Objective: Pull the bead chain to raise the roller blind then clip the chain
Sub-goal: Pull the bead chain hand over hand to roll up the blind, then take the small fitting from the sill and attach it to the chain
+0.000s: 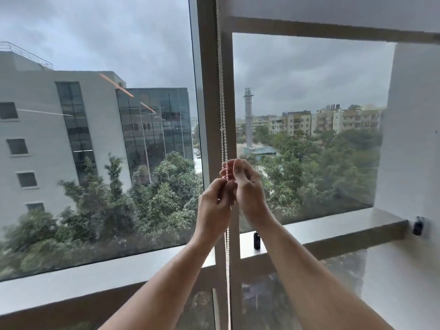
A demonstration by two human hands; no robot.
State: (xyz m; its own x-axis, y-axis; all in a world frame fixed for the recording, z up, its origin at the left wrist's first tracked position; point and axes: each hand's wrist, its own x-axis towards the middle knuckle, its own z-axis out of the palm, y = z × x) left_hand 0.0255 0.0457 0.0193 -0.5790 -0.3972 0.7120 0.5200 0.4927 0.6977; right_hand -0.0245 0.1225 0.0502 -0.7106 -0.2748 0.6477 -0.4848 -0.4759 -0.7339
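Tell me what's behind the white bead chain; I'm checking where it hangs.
Behind the white bead chain stands the grey vertical window frame post. Lower, the left hand and right hand grip the chain and cover that stretch of it.

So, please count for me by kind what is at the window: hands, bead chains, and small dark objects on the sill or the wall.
Hands: 2, the left hand and the right hand, both gripping the chain.
Bead chains: 1, the white bead chain, hanging along the window frame.
Small dark objects: 2, one on the sill, one on the wall.
Total: 5
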